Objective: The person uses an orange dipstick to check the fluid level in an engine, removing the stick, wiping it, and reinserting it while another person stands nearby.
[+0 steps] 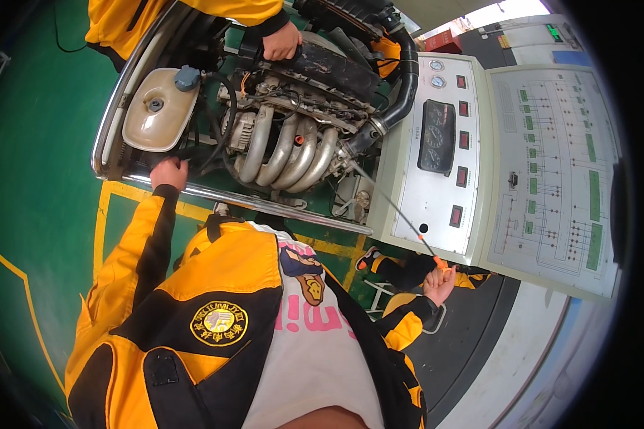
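My right hand [439,284] is closed round the orange handle of a long, thin dipstick [390,202]. Its dark shaft slants up and left, and the far end reaches the right end of the engine [286,146], near the curved silver intake pipes. Whether the tip touches anything there I cannot tell. At the left, my left hand [169,174] grips the chrome rail [254,209] of the engine stand, just below a beige coolant tank [157,114] with a blue-grey cap. Black hoses run beside that hand.
Across the engine, another person's hand [283,41] rests on a black cover [325,71]. A gauge panel [434,150] stands right of the engine, with a wiring-diagram board [551,179] beyond it. Near my right arm are a stool [406,304] and someone's shoe [368,258].
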Action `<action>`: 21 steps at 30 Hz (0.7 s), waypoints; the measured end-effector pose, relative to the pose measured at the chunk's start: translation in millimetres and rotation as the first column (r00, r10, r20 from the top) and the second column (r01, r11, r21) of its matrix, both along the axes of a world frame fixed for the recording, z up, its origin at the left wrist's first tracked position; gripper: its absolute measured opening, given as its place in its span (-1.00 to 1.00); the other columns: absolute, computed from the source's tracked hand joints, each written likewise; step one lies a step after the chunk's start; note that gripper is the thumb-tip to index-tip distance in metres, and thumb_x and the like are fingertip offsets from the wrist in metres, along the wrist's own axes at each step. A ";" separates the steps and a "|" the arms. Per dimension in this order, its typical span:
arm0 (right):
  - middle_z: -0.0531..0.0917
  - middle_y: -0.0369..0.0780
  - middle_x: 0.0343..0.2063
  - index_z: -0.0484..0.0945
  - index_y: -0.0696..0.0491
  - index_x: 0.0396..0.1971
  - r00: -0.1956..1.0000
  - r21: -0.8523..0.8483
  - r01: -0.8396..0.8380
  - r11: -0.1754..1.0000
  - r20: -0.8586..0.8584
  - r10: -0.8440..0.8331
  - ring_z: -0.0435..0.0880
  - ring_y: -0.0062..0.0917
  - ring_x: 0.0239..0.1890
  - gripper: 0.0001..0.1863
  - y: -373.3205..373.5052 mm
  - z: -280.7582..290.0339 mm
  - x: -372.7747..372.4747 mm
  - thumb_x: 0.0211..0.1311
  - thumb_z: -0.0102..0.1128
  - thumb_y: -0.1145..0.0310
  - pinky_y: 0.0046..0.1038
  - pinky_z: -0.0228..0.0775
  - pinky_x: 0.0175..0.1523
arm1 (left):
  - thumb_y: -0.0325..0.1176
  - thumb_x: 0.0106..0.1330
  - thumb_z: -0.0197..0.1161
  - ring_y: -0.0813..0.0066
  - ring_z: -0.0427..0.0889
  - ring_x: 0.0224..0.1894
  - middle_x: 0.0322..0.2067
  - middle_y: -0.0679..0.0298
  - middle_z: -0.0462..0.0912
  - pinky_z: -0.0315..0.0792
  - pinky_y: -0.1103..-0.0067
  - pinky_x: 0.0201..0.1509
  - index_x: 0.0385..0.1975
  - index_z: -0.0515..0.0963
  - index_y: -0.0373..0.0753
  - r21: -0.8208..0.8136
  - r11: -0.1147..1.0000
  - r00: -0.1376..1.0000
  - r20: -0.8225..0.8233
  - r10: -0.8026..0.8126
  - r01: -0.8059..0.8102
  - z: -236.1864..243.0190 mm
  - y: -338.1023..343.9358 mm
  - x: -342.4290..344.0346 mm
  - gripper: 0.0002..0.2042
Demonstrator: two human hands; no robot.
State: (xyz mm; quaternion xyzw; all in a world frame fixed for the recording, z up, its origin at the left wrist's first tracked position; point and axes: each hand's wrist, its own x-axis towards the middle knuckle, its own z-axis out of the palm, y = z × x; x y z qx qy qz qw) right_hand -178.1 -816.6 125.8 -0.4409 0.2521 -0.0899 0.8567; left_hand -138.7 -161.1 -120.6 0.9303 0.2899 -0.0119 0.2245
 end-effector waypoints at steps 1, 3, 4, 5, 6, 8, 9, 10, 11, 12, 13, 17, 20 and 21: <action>0.00 -0.41 -0.91 0.03 -0.12 -0.81 1.000 -0.013 -0.017 1.000 -0.024 0.017 -0.11 -0.69 -0.91 -0.51 1.7 -2.9 -1.1 0.35 -0.24 0.11 -0.63 -0.25 -0.81 | -0.08 0.13 0.08 0.06 0.58 -0.34 -0.40 0.09 0.62 0.46 0.30 -0.23 -0.44 0.60 -0.20 0.001 1.000 1.000 -0.003 0.002 -0.002 3.7 0.0 1.0 -0.69; 0.00 -0.41 -0.91 0.02 -0.12 -0.81 0.999 -0.024 0.005 1.000 -0.051 -0.006 -0.12 -0.69 -0.91 -0.51 5.2 -6.7 -2.2 0.35 -0.24 0.11 -0.62 -0.24 -0.81 | -0.12 0.18 0.05 0.10 0.58 -0.25 -0.30 0.09 0.62 0.46 0.35 -0.12 -0.37 0.59 -0.24 -0.034 0.999 0.995 -0.100 -0.009 0.006 10.7 -0.7 2.7 -0.69; 0.00 -0.41 -0.91 0.02 -0.12 -0.81 0.998 -0.030 0.016 0.999 -0.055 -0.017 -0.11 -0.69 -0.91 -0.51 7.9 -7.9 -2.8 0.36 -0.24 0.12 -0.63 -0.23 -0.81 | -0.11 0.17 0.06 0.10 0.58 -0.26 -0.31 0.10 0.62 0.46 0.35 -0.13 -0.38 0.59 -0.24 -0.033 0.999 0.995 -0.098 -0.010 0.006 10.8 -0.2 2.9 -0.69; 0.00 -0.41 -0.91 0.02 -0.12 -0.81 0.998 -0.035 0.027 0.999 -0.059 -0.029 -0.11 -0.69 -0.91 -0.51 9.9 -8.8 -3.2 0.36 -0.24 0.12 -0.64 -0.23 -0.82 | -0.11 0.17 0.06 0.10 0.58 -0.26 -0.31 0.10 0.62 0.46 0.35 -0.13 -0.38 0.59 -0.24 -0.032 0.999 0.995 -0.100 -0.010 0.007 10.6 0.3 2.8 -0.69; 0.00 -0.41 -0.91 0.02 -0.12 -0.81 0.998 -0.034 0.027 0.999 -0.061 -0.030 -0.11 -0.69 -0.91 -0.51 11.6 -9.3 -3.4 0.36 -0.24 0.12 -0.64 -0.23 -0.82 | -0.11 0.17 0.06 0.10 0.58 -0.26 -0.31 0.10 0.62 0.46 0.35 -0.14 -0.39 0.59 -0.23 -0.031 0.999 0.995 -0.101 -0.012 0.009 10.3 0.8 2.7 -0.69; 0.01 -0.41 -0.91 0.03 -0.12 -0.82 0.998 -0.011 0.007 1.000 -0.056 -0.007 -0.10 -0.69 -0.92 -0.51 13.9 -10.1 -5.4 0.36 -0.24 0.13 -0.66 -0.21 -0.82 | -0.11 0.16 0.06 0.10 0.58 -0.26 -0.32 0.10 0.62 0.46 0.35 -0.14 -0.39 0.59 -0.23 -0.029 0.999 0.994 -0.104 -0.019 0.016 9.6 1.1 3.3 -0.69; 0.01 -0.41 -0.91 0.03 -0.12 -0.82 0.998 -0.010 0.010 1.000 -0.058 -0.010 -0.10 -0.69 -0.92 -0.51 14.5 -11.3 -5.6 0.36 -0.24 0.13 -0.66 -0.21 -0.82 | -0.11 0.16 0.07 0.10 0.58 -0.26 -0.32 0.10 0.62 0.46 0.35 -0.15 -0.39 0.59 -0.23 -0.030 0.999 0.994 -0.106 -0.014 0.011 9.6 1.1 3.6 -0.69; 0.02 -0.41 -0.91 0.03 -0.12 -0.82 0.997 -0.022 0.014 1.000 -0.070 -0.015 -0.10 -0.70 -0.92 -0.51 14.8 -12.6 -5.4 0.36 -0.24 0.13 -0.66 -0.21 -0.82 | -0.10 0.16 0.07 0.10 0.58 -0.26 -0.32 0.10 0.62 0.46 0.35 -0.15 -0.39 0.59 -0.23 -0.031 0.999 0.994 -0.107 -0.009 0.006 9.7 0.9 3.7 -0.69; 0.02 -0.40 -0.91 0.04 -0.12 -0.81 0.996 -0.034 0.018 0.999 -0.082 -0.020 -0.10 -0.70 -0.92 -0.51 14.7 -14.1 -5.9 0.36 -0.24 0.13 -0.67 -0.20 -0.83 | -0.10 0.16 0.07 0.10 0.58 -0.26 -0.32 0.10 0.62 0.46 0.35 -0.15 -0.39 0.59 -0.23 -0.030 1.000 0.994 -0.109 -0.011 0.008 10.5 0.5 3.7 -0.69; 0.02 -0.40 -0.91 0.04 -0.12 -0.81 0.996 -0.033 0.020 0.999 -0.083 -0.022 -0.10 -0.70 -0.92 -0.51 11.4 -16.7 -7.3 0.36 -0.24 0.13 -0.67 -0.20 -0.83 | -0.11 0.16 0.07 0.10 0.58 -0.26 -0.32 0.10 0.62 0.46 0.35 -0.15 -0.39 0.59 -0.23 -0.032 0.999 0.994 -0.105 -0.007 0.004 11.9 0.0 3.5 -0.69; 0.03 -0.40 -0.91 0.07 -0.11 -0.81 0.997 -0.017 -0.001 1.000 -0.077 -0.001 -0.08 -0.69 -0.91 -0.51 7.3 -19.1 -8.0 0.35 -0.21 0.12 -0.65 -0.21 -0.81 | -0.11 0.16 0.07 0.10 0.58 -0.26 -0.32 0.11 0.62 0.46 0.35 -0.15 -0.39 0.59 -0.22 -0.034 0.999 0.995 -0.101 -0.003 -0.001 13.0 -0.5 3.7 -0.69; 0.05 -0.40 -0.91 0.10 -0.11 -0.81 0.997 0.009 0.008 1.000 -0.080 -0.007 -0.06 -0.69 -0.91 -0.52 1.1 -25.9 -8.7 0.34 -0.17 0.12 -0.64 -0.21 -0.80 | -0.11 0.16 0.06 0.11 0.58 -0.26 -0.31 0.11 0.62 0.46 0.36 -0.14 -0.39 0.59 -0.22 -0.034 0.999 0.994 -0.111 0.008 -0.012 12.5 -1.6 3.7 -0.69; 0.06 -0.40 -0.91 0.10 -0.11 -0.81 0.995 -0.023 0.012 1.000 -0.100 -0.015 -0.06 -0.69 -0.91 -0.52 -0.1 -27.6 -6.4 0.33 -0.16 0.12 -0.63 -0.20 -0.81 | -0.11 0.16 0.06 0.11 0.59 -0.26 -0.32 0.11 0.62 0.46 0.36 -0.15 -0.40 0.59 -0.22 -0.034 0.999 0.993 -0.119 0.013 -0.017 11.7 -1.5 3.6 -0.69; 0.06 -0.40 -0.91 0.10 -0.11 -0.81 0.995 -0.022 0.012 1.000 -0.102 -0.014 -0.06 -0.69 -0.91 -0.52 -0.9 -28.5 -4.8 0.33 -0.16 0.12 -0.63 -0.20 -0.81 | -0.11 0.16 0.06 0.11 0.59 -0.26 -0.32 0.11 0.62 0.46 0.36 -0.15 -0.39 0.59 -0.23 -0.032 0.999 0.993 -0.116 0.006 -0.010 11.7 -1.1 3.6 -0.69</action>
